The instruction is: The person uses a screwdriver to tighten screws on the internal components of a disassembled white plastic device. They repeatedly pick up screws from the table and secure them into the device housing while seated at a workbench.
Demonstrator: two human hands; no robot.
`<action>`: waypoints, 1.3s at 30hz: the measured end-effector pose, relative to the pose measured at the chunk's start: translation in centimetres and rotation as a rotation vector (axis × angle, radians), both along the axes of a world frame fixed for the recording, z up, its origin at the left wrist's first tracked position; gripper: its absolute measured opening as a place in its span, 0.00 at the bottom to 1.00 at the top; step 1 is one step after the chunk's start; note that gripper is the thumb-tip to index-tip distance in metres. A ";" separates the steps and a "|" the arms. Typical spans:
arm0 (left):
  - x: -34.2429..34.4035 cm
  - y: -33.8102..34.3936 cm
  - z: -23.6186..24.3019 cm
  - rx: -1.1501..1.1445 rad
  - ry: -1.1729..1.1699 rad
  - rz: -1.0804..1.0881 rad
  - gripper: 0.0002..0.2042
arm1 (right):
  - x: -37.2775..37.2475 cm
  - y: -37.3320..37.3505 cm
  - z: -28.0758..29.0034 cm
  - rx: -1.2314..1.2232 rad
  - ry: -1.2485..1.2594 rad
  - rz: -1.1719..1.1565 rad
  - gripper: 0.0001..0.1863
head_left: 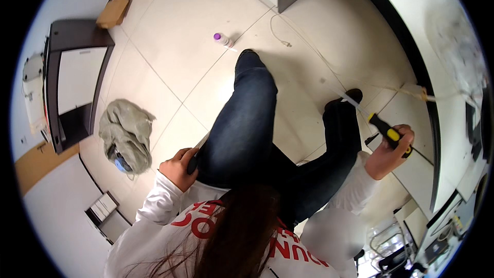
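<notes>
My right hand (391, 152) grips a screwdriver (383, 128) by its black and yellow handle, its long metal shaft pointing forward over my right foot. My left hand (177, 167) lies beside my left thigh (229, 134), fingers curled on a small dark object (192, 163) that I cannot make out. My legs are in dark jeans, with the left one stretched out toward a small white bottle with a purple cap (222, 40) on the tiled floor.
A khaki cloth bundle (123, 123) lies at my left near a dark cabinet (77, 41). Cardboard pieces (116, 10) lie at the back left. A white cable (280, 36) crosses the floor. A long white desk (445, 139) with cables and devices runs along my right.
</notes>
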State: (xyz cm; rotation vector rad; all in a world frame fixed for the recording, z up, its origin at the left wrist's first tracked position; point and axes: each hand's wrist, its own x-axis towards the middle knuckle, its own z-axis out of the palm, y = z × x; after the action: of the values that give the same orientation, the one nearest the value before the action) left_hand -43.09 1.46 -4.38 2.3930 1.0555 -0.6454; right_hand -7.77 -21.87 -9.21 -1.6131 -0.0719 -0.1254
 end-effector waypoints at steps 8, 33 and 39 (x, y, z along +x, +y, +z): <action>-4.0 -0.9 1.1 0.092 -0.006 0.089 0.33 | 0.8 14.4 0.2 -0.169 -0.143 0.442 0.04; -7.4 0.9 -2.2 0.037 -0.225 0.005 0.19 | 0.9 41.4 -44.4 -1.465 -0.019 1.093 0.12; -7.4 2.2 -5.1 0.000 -0.218 0.059 0.19 | 0.8 42.8 -49.3 -1.458 0.044 1.001 0.13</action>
State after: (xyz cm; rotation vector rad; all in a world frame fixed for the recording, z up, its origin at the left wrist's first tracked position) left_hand -50.47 3.70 -9.45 2.3580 1.0275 -0.3545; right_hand -6.96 20.89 -58.50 -2.7722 -1.1241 0.9437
